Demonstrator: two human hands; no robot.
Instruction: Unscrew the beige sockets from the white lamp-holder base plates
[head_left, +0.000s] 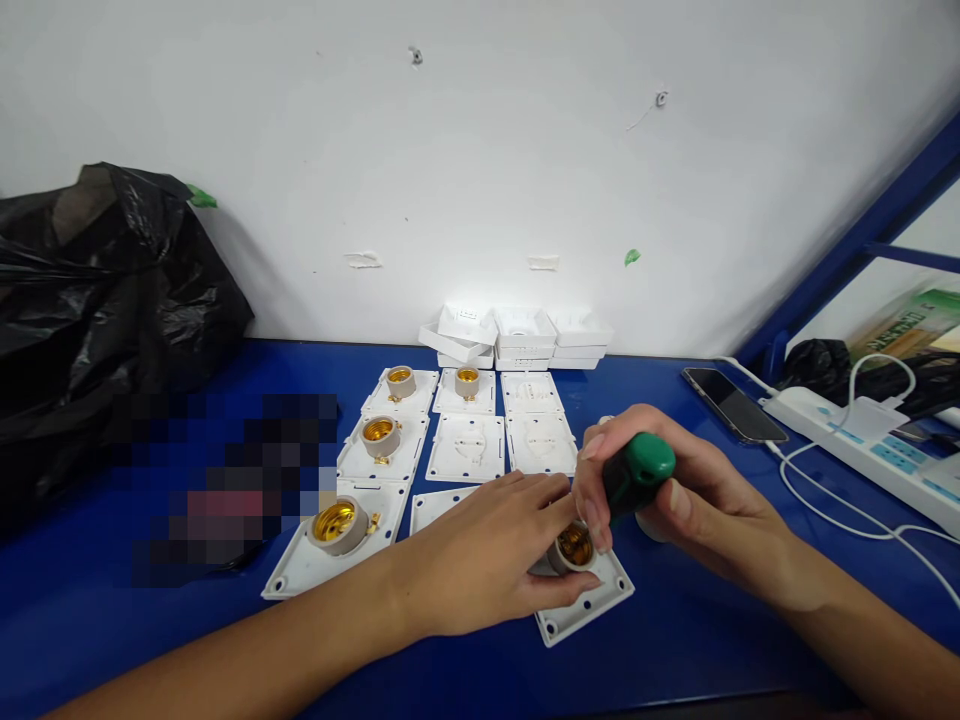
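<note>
My right hand (697, 500) grips a screwdriver (651, 458) by its green and black handle, butt end tilted up toward me. Its shaft and tip are hidden behind the fingers. Under it, my left hand (480, 565) is closed around a lamp socket (574, 548) with a brass-coloured threaded inside. That socket sits on a square white plate (600, 598), which lies skewed near the table's front edge. Thumb and fingers of the left hand reach either side of the socket, covering part of it and of the plate.
Several white plates lie in rows on the blue table (645, 390), some bearing sockets (339, 524), others bare (466, 447). White boxes (523, 333) are stacked against the wall. A black bag (112, 270) stands left; a phone (733, 403) and power strip (870, 440) with cables lie right.
</note>
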